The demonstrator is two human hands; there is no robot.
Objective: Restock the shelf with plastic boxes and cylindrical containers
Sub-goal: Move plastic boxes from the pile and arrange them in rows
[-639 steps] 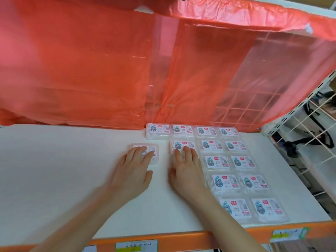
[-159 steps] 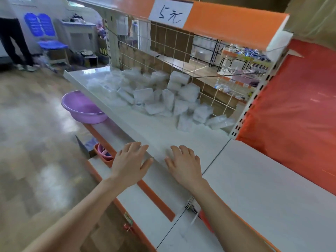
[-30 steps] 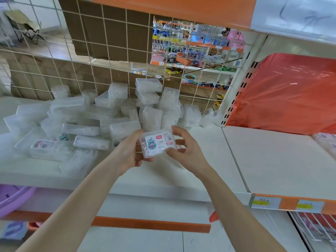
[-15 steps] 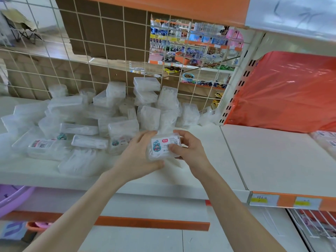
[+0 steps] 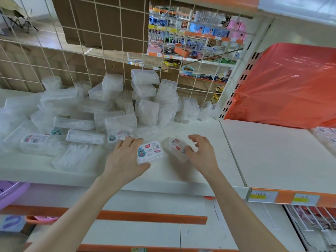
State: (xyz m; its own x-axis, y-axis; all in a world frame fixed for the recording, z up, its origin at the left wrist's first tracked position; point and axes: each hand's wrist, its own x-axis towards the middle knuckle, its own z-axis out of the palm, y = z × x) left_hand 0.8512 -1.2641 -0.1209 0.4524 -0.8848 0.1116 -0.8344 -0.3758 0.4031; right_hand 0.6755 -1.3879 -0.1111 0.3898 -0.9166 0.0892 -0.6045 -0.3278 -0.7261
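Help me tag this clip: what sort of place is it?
Probably a retail shop: white metal shelves with orange price strips, a heap of clear plastic boxes, and stocked aisles beyond the white wire grid.

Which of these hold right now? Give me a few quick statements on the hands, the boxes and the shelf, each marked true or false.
1. The left hand holds a labelled box with a cartoon figure on its label. True.
2. The right hand lies flat and empty on the shelf. False: its fingers curl round a second box, also clear and labelled.
3. The pile of clear boxes lies on the shelf in front of the wire grid. True.
4. The orange sheet hangs behind the pile. False: it hangs at the back of the bay to the right.
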